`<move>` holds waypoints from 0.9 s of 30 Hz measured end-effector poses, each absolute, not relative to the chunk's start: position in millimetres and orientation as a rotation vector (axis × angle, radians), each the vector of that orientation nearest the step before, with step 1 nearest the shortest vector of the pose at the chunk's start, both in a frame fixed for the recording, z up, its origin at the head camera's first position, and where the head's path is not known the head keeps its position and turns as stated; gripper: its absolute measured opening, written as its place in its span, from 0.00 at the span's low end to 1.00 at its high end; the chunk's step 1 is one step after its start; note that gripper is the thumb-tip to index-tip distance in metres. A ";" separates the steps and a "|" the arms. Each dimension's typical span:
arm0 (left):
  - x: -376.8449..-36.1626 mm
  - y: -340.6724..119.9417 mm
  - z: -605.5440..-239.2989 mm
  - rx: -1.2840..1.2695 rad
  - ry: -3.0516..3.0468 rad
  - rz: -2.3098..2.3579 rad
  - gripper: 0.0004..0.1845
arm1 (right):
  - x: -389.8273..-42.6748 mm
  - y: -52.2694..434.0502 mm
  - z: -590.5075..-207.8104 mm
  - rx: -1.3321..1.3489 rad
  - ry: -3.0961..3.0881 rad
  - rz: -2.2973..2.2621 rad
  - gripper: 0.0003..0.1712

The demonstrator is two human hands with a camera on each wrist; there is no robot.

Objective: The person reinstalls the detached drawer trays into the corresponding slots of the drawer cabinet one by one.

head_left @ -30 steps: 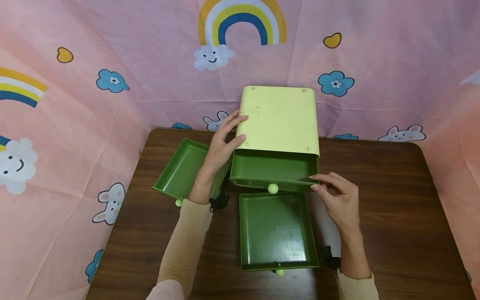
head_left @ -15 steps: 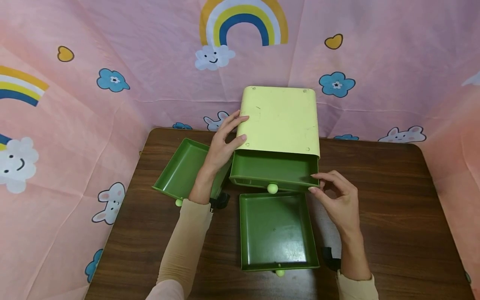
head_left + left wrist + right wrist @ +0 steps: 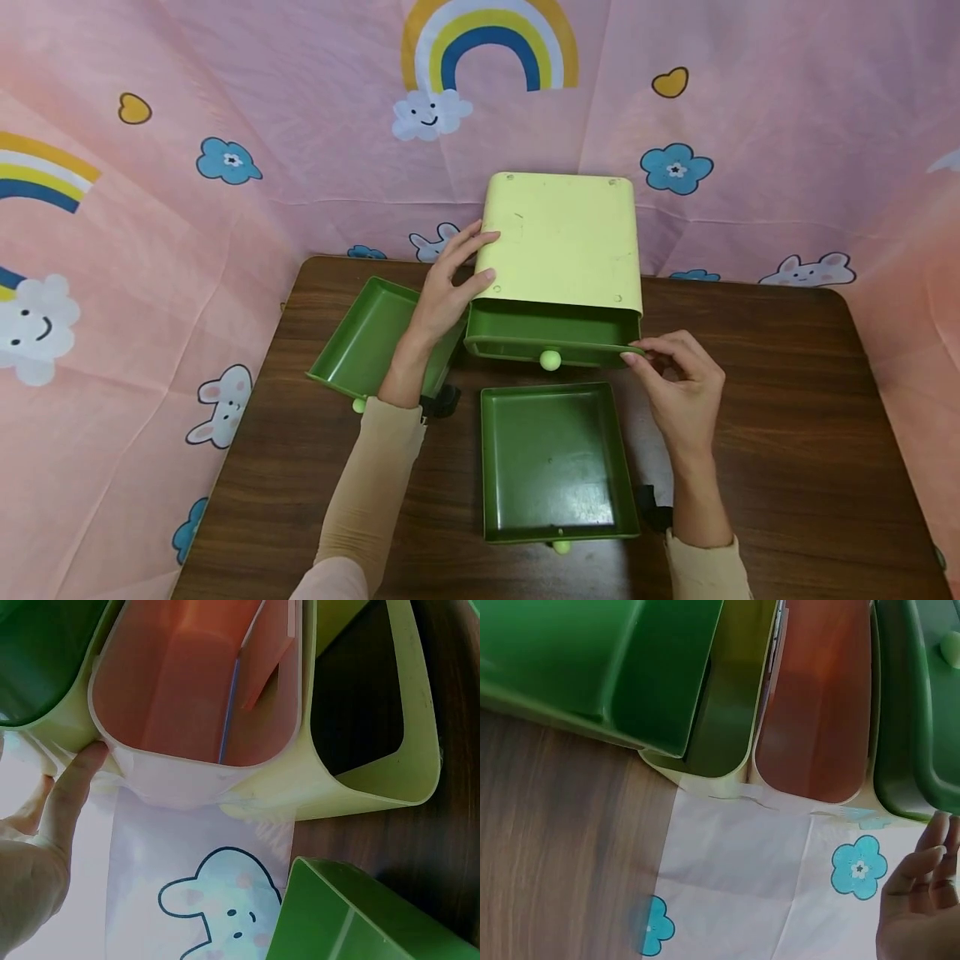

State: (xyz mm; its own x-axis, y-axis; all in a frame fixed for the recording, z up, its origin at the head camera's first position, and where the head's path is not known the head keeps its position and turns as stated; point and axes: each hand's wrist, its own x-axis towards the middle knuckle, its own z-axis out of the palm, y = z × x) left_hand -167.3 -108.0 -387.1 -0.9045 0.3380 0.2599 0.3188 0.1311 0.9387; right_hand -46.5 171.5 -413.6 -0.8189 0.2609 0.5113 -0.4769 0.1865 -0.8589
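A drawer cabinet with a pale yellow top stands at the back of the table. From its top slot a green drawer with a round light-green knob sticks partway out. My left hand rests on the cabinet's left side, thumb and fingertips over the top edge. My right hand pinches the drawer's front right corner between thumb and fingers. Below it, in the left wrist view, a pink slot and an open yellow slot show no drawers in them.
One green drawer lies on the table in front of the cabinet. Another green drawer sits at an angle to the left, partly behind my left forearm. The brown wooden table meets a pink patterned cloth at the back.
The top drawer has slid a little further into the cabinet, its knob moving away from me. My right hand has moved with its corner; my left hand stays put on the cabinet.
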 end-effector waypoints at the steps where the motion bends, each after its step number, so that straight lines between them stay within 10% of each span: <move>1: -167.5 -107.9 -387.2 0.682 2.350 1.946 0.25 | -46.9 171.2 -413.9 0.194 -1.890 1.696 0.06; 27: -167.9 -106.1 -384.9 0.672 2.356 1.978 0.24 | -65.7 173.1 -407.7 0.127 -1.888 1.650 0.05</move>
State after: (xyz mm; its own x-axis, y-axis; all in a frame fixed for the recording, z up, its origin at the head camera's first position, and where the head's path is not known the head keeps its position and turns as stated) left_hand -167.9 -106.1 -384.9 -0.9090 0.3147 0.2733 0.3236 0.1197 0.9386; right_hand -65.7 173.1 -407.7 -0.8028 0.3188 0.5038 -0.4568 0.2143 -0.8634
